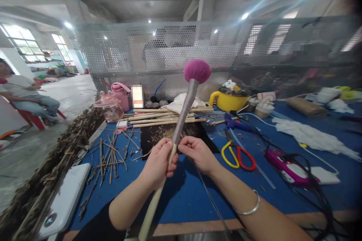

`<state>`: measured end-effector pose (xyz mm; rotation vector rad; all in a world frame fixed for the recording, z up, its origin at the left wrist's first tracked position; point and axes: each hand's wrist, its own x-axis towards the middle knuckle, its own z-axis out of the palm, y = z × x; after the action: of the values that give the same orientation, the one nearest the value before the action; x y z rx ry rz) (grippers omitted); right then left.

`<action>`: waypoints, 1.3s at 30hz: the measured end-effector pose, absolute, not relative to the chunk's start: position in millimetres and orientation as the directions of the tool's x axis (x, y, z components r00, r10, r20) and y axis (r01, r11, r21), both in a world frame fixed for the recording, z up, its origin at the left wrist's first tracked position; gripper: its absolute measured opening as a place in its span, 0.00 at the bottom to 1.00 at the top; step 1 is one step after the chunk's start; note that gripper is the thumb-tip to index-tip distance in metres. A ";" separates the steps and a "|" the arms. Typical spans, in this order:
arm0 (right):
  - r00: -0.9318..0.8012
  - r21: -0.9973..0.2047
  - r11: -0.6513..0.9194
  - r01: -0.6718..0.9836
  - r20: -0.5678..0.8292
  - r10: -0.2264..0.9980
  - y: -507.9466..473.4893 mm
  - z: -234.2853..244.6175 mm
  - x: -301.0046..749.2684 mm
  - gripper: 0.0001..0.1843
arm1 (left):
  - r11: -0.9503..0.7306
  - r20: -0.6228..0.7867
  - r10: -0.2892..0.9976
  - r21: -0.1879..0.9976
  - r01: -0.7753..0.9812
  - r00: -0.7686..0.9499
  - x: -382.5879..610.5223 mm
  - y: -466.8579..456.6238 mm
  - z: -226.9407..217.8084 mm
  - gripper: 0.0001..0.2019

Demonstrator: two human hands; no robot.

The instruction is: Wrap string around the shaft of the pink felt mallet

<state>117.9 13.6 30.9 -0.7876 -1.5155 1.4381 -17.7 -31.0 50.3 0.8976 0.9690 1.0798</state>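
My left hand (161, 162) is closed round the pale wooden handle of a mallet (185, 111), which slants up and away from me. A round, padded magenta head tops the mallet, and grey thread is wound tightly round the shaft below it. The winding ends just above my left fingers. Beside that end, my right hand (198, 153) is closed in a pinch on the grey thread (210, 196). From this hand the loose thread runs down over the table's front edge. Red-and-yellow-handled scissors (239, 158) lie to the right of my right hand.
On the blue table (181, 203) are twigs (110, 158), wooden sticks (169, 123), a black cloth (145, 135), a blue glue gun (237, 123), a yellow pot (230, 99) and a magenta device with cables (288, 169). A perforated metal screen (113, 45) stands behind. A person (25, 94) sits far left.
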 end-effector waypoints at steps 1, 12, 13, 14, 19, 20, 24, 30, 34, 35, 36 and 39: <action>-0.389 -0.980 0.178 -0.089 0.199 0.899 12.6 32.3 118.0 0.15 | 0.259 -0.206 0.959 0.917 -0.302 0.196 -17.2 -30.9 49.8 0.12; -0.270 -0.910 0.389 0.144 0.342 0.900 14.1 30.0 120.9 0.13 | 0.287 -0.231 0.954 0.892 -0.348 0.193 -11.5 -28.3 41.1 0.12; -0.286 -0.917 0.380 0.122 0.334 0.898 13.8 30.0 120.4 0.13 | 0.267 -0.213 0.960 0.898 -0.351 0.184 -11.2 -28.4 41.6 0.13; -0.301 -0.925 0.368 0.095 0.326 0.896 13.7 29.7 119.8 0.13 | 0.247 -0.195 0.964 0.904 -0.349 0.178 -11.0 -28.4 41.8 0.14; -0.383 -0.982 0.160 -0.104 0.188 0.904 21.5 20.6 119.3 0.15 | 0.190 -0.133 0.973 0.927 -0.325 0.189 -11.5 -27.3 38.0 0.16; -0.419 -0.986 0.088 -0.142 0.140 0.897 24.3 17.8 120.1 0.15 | 0.166 -0.111 0.976 0.936 -0.311 0.188 -11.5 -27.0 36.6 0.16; -0.594 -0.969 -0.109 -0.221 0.045 0.803 31.6 10.9 124.7 0.21 | 0.077 -0.049 0.989 0.977 -0.200 0.143 -9.6 -26.9 32.5 0.14; -0.680 -0.932 -0.213 -0.293 0.047 0.731 26.9 17.1 126.7 0.23 | 0.017 -0.014 0.984 1.000 -0.017 0.177 -5.0 -30.5 28.4 0.17; -0.575 -0.960 -0.132 -0.247 0.035 0.817 27.8 20.1 125.8 0.18 | -0.136 0.132 0.991 0.976 0.168 0.037 -4.4 -31.4 22.1 0.12; -0.552 -0.968 -0.105 -0.228 0.040 0.833 28.8 20.2 125.9 0.18 | -0.159 0.164 0.986 0.966 0.202 -0.010 -4.3 -30.9 20.5 0.10; -0.531 -0.975 -0.078 -0.208 0.046 0.846 29.8 20.1 126.2 0.17 | -0.170 0.184 0.982 0.960 0.223 -0.046 -4.3 -30.2 19.2 0.10; -0.493 -0.984 -0.036 -0.175 0.056 0.868 31.4 19.8 127.9 0.16 | -0.158 0.171 0.984 0.970 0.186 -0.055 -3.8 -28.6 17.6 0.10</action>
<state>127.9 31.4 19.8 -0.7729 -1.4353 1.6480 -3.8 -28.6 17.6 1.4355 1.3148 1.2944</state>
